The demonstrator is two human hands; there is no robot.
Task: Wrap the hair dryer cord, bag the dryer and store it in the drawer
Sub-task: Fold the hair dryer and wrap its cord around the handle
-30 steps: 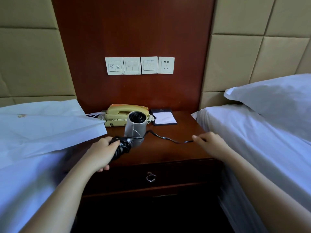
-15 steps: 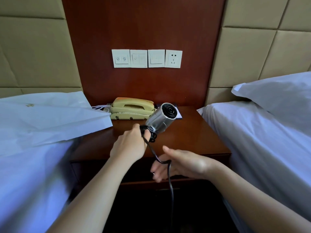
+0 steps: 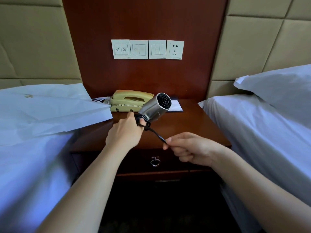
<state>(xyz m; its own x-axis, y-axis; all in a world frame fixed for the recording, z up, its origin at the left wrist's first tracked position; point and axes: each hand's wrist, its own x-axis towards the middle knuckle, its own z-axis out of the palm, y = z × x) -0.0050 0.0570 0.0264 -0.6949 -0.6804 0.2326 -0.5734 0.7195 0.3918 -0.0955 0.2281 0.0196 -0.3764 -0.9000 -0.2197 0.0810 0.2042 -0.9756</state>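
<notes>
hotel bedroom | twin beds (image 3: 252, 132) | nightstand (image 3: 193, 128) | phone (image 3: 131, 100)

The left hand (image 3: 125, 132) grips the handle of the silver hair dryer (image 3: 155, 106), held above the wooden nightstand (image 3: 193, 126) with its barrel tilted up to the right. The black cord (image 3: 154, 132) loops round the handle and runs taut to the right hand (image 3: 190, 149), which pinches it. Behind sit a yellow telephone (image 3: 129, 100) and, on the left bed, a white bag (image 3: 50, 106). The drawer (image 3: 134, 163) is closed.

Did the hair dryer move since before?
Yes. The hair dryer went up and rightward: it stood in front of the phone; now the left hand holds it tilted at the phone's right end.
</notes>
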